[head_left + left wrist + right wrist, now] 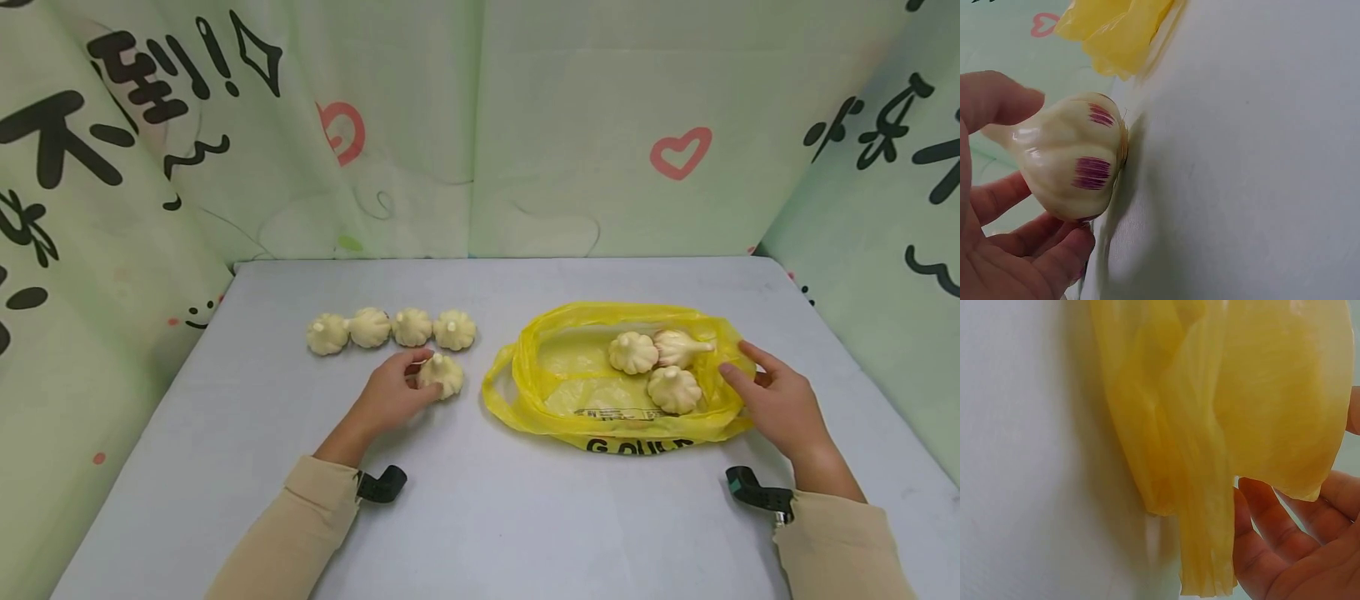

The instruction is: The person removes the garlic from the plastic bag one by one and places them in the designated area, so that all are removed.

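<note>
While the left hand (390,396) curls its fingers and thumb around one garlic bulb (441,374), that bulb rests base-down on the grey surface (480,517), its stalk end toward the thumb. Close up, the bulb (1071,156) is creamy and glossy, plump, with purple streaks on its lobes and a short stub at the top. The grip of this hand pinches it from the side, thumb above and fingers below.

Just beyond the grip lies a row of four more bulbs (390,328), side by side and touching one another. Three further bulbs (658,367) lie inside a yellow plastic bag (570,421), well to the right of the held bulb, making eight in all. The bag lies flat with its mouth open and black lettering along its near edge.

The right hand (776,400) rests at the bag's right edge, fingers relaxed and spread, touching the thin film (1260,412); I cannot tell whether any fold is pinched. Green printed cloth (600,125) walls the surface on three sides.
</note>
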Demonstrator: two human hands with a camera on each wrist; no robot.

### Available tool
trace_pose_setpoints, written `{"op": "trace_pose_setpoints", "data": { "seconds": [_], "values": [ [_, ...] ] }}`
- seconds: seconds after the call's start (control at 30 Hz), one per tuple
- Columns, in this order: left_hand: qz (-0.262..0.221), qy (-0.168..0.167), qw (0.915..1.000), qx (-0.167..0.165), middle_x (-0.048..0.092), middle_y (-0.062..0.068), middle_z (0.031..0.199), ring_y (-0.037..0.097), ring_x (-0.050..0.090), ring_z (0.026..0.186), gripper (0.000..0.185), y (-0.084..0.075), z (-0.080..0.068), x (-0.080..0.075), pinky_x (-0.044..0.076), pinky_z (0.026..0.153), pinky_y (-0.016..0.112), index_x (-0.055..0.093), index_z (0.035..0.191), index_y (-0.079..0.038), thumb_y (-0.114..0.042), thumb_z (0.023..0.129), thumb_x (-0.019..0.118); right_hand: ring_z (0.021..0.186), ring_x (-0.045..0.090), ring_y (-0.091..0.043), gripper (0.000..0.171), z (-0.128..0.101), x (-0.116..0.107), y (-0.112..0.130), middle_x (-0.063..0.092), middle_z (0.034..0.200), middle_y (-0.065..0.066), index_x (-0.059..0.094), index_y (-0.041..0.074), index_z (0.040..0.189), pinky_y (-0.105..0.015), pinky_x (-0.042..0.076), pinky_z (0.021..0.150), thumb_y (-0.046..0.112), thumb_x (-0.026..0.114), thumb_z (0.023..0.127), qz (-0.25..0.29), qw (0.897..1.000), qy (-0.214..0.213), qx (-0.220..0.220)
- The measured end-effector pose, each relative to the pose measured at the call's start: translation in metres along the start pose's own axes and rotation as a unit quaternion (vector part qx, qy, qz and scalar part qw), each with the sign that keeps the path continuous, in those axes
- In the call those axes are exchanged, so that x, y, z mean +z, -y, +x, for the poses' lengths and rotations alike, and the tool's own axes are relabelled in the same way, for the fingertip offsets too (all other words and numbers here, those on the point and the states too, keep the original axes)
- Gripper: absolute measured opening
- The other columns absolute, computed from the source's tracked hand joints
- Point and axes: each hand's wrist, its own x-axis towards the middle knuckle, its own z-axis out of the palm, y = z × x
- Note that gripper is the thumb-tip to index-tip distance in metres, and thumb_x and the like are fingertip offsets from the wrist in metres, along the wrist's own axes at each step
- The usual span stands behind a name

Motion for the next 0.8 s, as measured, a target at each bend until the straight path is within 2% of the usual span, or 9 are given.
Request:
{"op": "trace_pose_setpoints", "data": {
  "seconds": [0.17, 0.33, 0.5, 0.67, 0.8],
  "values": [
    [0.015, -0.014, 0.9993, 0.033, 0.056, 0.018, 0.131, 0.033, 0.058, 0.115, 0.057, 0.0023, 0.0024, 0.0019, 0.050, 0.095, 0.045, 0.060, 0.133, 0.000, -0.021, 0.085, 0.081, 0.125, 0.034, -0.058, 0.073, 0.0002, 0.0001, -0.0004, 0.028, 0.147, -0.043, 0.023, -0.002, 0.156, -0.066, 0.040, 0.092, 0.046, 0.045, 0.105, -0.002, 1.000, -0.002, -0.002],
    [0.023, -0.012, 0.9984, 0.049, 0.055, 0.017, 0.128, 0.031, 0.057, 0.114, 0.050, 0.0015, 0.0029, 0.0015, 0.051, 0.094, 0.042, 0.061, 0.133, 0.000, -0.015, 0.088, 0.076, 0.126, 0.034, -0.058, 0.074, 0.0002, -0.0001, -0.0012, 0.027, 0.147, -0.044, 0.023, -0.002, 0.156, -0.068, 0.039, 0.093, 0.046, 0.045, 0.105, 0.001, 1.000, -0.001, -0.004],
    [-0.001, -0.007, 0.9988, 0.049, 0.055, 0.014, 0.130, 0.027, 0.055, 0.119, 0.043, 0.0020, 0.0036, 0.0019, 0.050, 0.099, 0.038, 0.062, 0.131, -0.002, -0.011, 0.090, 0.069, 0.126, 0.034, -0.058, 0.074, -0.0003, 0.0005, -0.0009, 0.026, 0.148, -0.043, 0.023, -0.002, 0.156, -0.068, 0.039, 0.094, 0.046, 0.045, 0.105, 0.000, 1.000, -0.002, 0.000],
    [-0.008, -0.014, 0.9985, 0.052, 0.058, 0.011, 0.132, 0.027, 0.055, 0.123, 0.036, -0.0016, 0.0042, 0.0003, 0.047, 0.102, 0.037, 0.065, 0.128, -0.003, -0.013, 0.093, 0.064, 0.126, 0.033, -0.058, 0.074, 0.0002, 0.0008, -0.0008, 0.026, 0.149, -0.043, 0.023, -0.002, 0.156, -0.068, 0.040, 0.094, 0.047, 0.045, 0.105, 0.000, 1.000, -0.002, 0.003],
    [0.002, -0.018, 0.9974, 0.070, 0.062, 0.009, 0.127, 0.025, 0.056, 0.121, 0.030, -0.0062, 0.0055, -0.0021, 0.048, 0.100, 0.037, 0.069, 0.121, -0.006, -0.014, 0.093, 0.060, 0.126, 0.034, -0.058, 0.074, 0.0010, 0.0008, -0.0013, 0.027, 0.149, -0.043, 0.023, -0.002, 0.156, -0.067, 0.040, 0.093, 0.047, 0.045, 0.105, -0.002, 1.000, -0.003, 0.002]
  ]
}}
